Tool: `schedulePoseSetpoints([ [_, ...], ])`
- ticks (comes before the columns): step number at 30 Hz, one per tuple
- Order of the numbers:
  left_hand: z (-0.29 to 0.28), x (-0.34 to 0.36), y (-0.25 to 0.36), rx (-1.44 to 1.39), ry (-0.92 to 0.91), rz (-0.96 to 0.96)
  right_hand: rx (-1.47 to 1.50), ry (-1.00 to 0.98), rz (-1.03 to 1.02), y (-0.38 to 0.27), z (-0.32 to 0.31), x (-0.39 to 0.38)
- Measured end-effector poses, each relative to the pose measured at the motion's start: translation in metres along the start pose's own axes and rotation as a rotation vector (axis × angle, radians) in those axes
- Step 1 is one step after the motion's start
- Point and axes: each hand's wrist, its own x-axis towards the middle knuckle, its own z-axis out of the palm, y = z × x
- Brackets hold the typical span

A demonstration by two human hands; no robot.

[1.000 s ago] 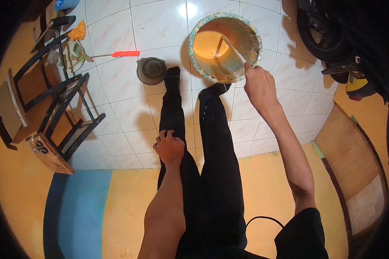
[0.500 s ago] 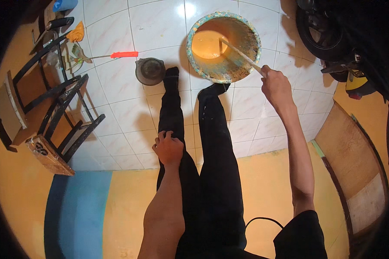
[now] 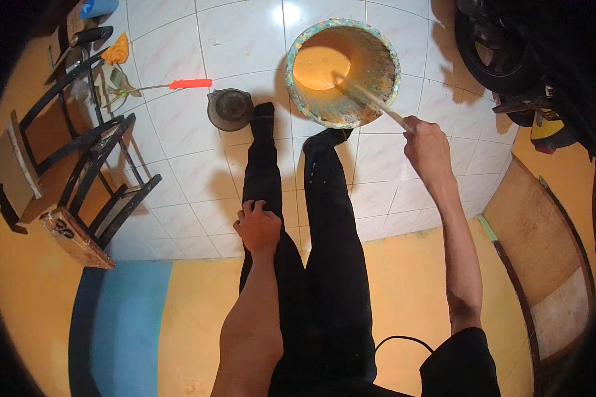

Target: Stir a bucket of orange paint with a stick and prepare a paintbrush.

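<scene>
My right hand (image 3: 427, 147) is closed round the upper end of a pale stick (image 3: 375, 99). The stick slants down to the left into a paint-crusted bucket (image 3: 396, 69), its lower end dipping into orange paint (image 3: 319, 65) at the bottom; that tip is hidden by the paint. On my black-trousered left leg lies my left hand (image 3: 257, 228), with its fingers bent and slightly apart and nothing in it. A dark, bowl-like pot (image 3: 230, 109) sits on the tiles just left of my left foot.
White tiles (image 3: 179, 155) cover the floor. Left stands a dark-framed chair (image 3: 79, 159) with an orange cloth (image 3: 116, 50) on it. Beside it lies a red-handled tool (image 3: 191, 84). A black wheel (image 3: 493, 49) and other dark parts fill the upper right. Wooden boards (image 3: 543, 231) lean at the right.
My right hand has shifted slightly right and down, and the stick's lower end has moved toward the near edge of the paint. My left hand has stayed still.
</scene>
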Motion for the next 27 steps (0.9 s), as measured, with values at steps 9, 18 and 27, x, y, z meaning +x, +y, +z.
schedulePoseSetpoints([
  [9,-0.004,0.004,0.004,-0.015,-0.004,-0.004,-0.040,0.059,-0.019,-0.014,0.010,0.007],
  [18,-0.007,0.004,0.005,-0.035,-0.011,0.015,-0.020,0.006,-0.045,-0.028,0.009,0.017],
  [27,-0.008,0.004,0.003,-0.033,0.022,0.016,-0.127,0.034,-0.048,-0.032,-0.005,0.032],
])
